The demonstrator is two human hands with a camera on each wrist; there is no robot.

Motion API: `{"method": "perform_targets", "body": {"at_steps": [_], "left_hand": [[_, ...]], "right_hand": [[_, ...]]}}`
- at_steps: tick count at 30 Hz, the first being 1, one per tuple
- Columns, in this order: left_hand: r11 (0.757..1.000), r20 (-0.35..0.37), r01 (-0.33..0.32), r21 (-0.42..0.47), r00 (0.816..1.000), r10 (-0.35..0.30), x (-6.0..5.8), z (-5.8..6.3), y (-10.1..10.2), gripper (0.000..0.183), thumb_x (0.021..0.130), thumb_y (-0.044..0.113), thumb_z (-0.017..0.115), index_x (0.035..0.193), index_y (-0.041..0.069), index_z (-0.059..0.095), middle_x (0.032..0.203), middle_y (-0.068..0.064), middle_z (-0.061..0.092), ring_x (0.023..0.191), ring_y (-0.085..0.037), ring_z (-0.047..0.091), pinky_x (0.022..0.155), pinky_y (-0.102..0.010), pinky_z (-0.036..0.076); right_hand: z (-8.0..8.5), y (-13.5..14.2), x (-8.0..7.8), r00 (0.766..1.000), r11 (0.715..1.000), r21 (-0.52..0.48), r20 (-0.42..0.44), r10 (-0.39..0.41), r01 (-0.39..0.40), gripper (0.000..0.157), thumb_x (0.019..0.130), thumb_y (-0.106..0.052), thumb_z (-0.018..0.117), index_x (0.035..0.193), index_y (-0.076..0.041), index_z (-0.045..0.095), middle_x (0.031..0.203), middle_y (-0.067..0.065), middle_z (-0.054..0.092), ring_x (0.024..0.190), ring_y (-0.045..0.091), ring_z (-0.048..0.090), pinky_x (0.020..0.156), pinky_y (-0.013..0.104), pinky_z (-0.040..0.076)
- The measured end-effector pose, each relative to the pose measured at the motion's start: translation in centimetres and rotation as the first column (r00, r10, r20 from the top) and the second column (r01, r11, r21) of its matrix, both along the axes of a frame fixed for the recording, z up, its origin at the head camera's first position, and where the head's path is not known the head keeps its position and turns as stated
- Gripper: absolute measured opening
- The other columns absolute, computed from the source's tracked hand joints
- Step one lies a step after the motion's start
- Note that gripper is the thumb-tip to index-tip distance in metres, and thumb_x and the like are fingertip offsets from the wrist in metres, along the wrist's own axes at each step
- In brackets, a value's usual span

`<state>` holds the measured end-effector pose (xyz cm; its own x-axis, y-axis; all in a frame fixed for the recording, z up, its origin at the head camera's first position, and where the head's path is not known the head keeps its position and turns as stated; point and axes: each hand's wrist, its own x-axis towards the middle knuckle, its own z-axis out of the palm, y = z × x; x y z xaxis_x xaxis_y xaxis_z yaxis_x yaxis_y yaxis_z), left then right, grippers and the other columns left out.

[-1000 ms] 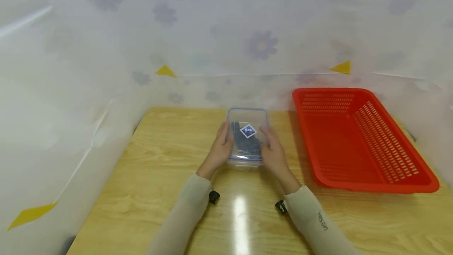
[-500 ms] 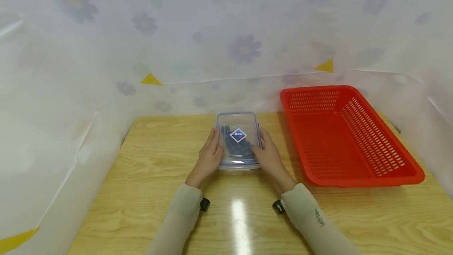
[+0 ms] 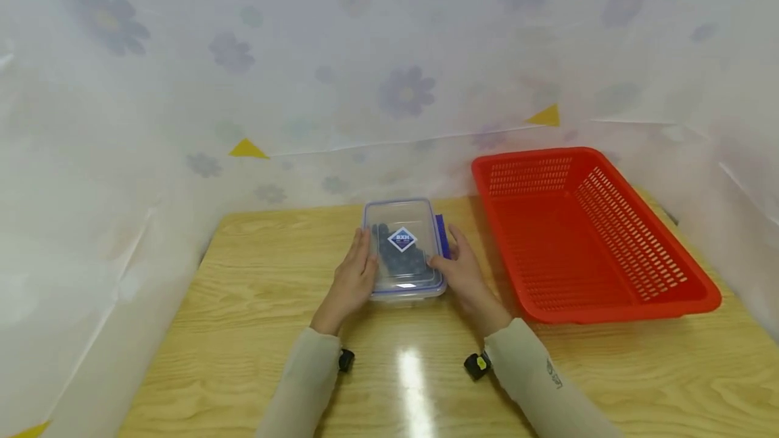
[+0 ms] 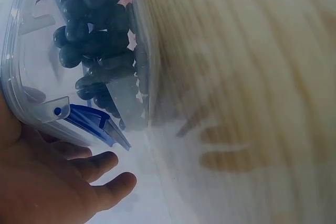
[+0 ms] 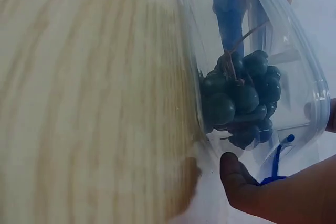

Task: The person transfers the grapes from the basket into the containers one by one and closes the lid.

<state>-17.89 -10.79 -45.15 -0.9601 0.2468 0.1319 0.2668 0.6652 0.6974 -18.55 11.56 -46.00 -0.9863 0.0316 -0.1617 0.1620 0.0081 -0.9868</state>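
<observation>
A clear plastic food container (image 3: 398, 211) with a blue-edged lid and a diamond label sits on the wooden table. Inside lies a bunch of dark grapes (image 3: 402, 262), its thin stem visible in the right wrist view. My left hand (image 3: 353, 279) lies along the container's left side, fingers nearly straight. In the left wrist view several of its fingertips (image 4: 123, 182) stand apart from a swung-out blue latch (image 4: 100, 121). My right hand (image 3: 468, 279) grips the right side, thumb on the lid. Another blue latch (image 3: 443, 235) sticks outward there; the lid still covers the container.
A large red slotted basket (image 3: 599, 249) stands on the right of the wooden table (image 3: 255, 330). Pale flowered sheeting (image 3: 328, 53) hangs behind and at the sides, with yellow tape pieces (image 3: 248, 149) on it.
The blue latch on the right has swung outward from the lid. My right fingers have moved off the container's side a little. The head view has shifted right.
</observation>
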Motion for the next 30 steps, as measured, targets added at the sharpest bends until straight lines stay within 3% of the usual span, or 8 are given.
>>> {"method": "perform_targets", "body": {"at_steps": [6,12,18,30], "left_hand": [[1.000,0.018,0.002,-0.006,1.000,-0.002,0.1,-0.1,-0.2,0.059,0.110,0.021,0.035,0.160,-0.002,0.014,0.166,-0.019,0.006,0.151,-0.036,0.013,0.117,-0.057,0.019],[1.000,0.033,0.015,0.027,0.999,-0.016,-0.1,-0.2,-0.2,0.059,0.111,0.023,0.034,0.160,-0.002,0.014,0.166,-0.019,0.004,0.151,-0.035,0.011,0.119,-0.054,0.017],[0.997,0.047,0.052,0.050,0.997,-0.054,-0.4,-0.2,-0.1,0.059,0.111,0.021,0.032,0.160,-0.003,0.010,0.166,-0.020,-0.001,0.152,-0.035,0.005,0.120,-0.052,0.013],[0.996,0.079,0.071,0.062,0.994,-0.076,-0.5,0.1,0.1,0.060,0.111,0.018,0.030,0.159,-0.005,0.003,0.165,-0.022,-0.008,0.152,-0.036,-0.002,0.121,-0.048,0.008]], "right_hand": [[0.0,-0.3,0.1,0.996,0.995,0.093,-0.084,0.034,-0.026,0.084,0.090,0.003,0.061,0.162,-0.005,0.018,0.163,0.019,0.027,0.147,0.038,0.026,0.118,0.051,0.023],[0.0,-0.3,-0.9,0.994,0.991,0.085,-0.022,0.108,-0.106,0.088,0.088,-0.001,0.053,0.164,-0.010,0.009,0.168,0.011,0.012,0.152,0.030,0.011,0.121,0.048,0.011],[0.2,-0.6,-1.5,0.994,0.993,0.018,0.001,0.113,-0.113,0.091,0.086,0.002,0.047,0.163,-0.009,-0.001,0.169,0.011,-0.002,0.153,0.027,0.001,0.121,0.045,0.003],[0.7,-1.0,-1.2,0.992,0.988,0.091,-0.007,0.125,-0.124,0.089,0.088,-0.001,0.045,0.162,-0.007,-0.003,0.169,0.011,-0.005,0.153,0.027,-0.002,0.121,0.045,0.000]]}}
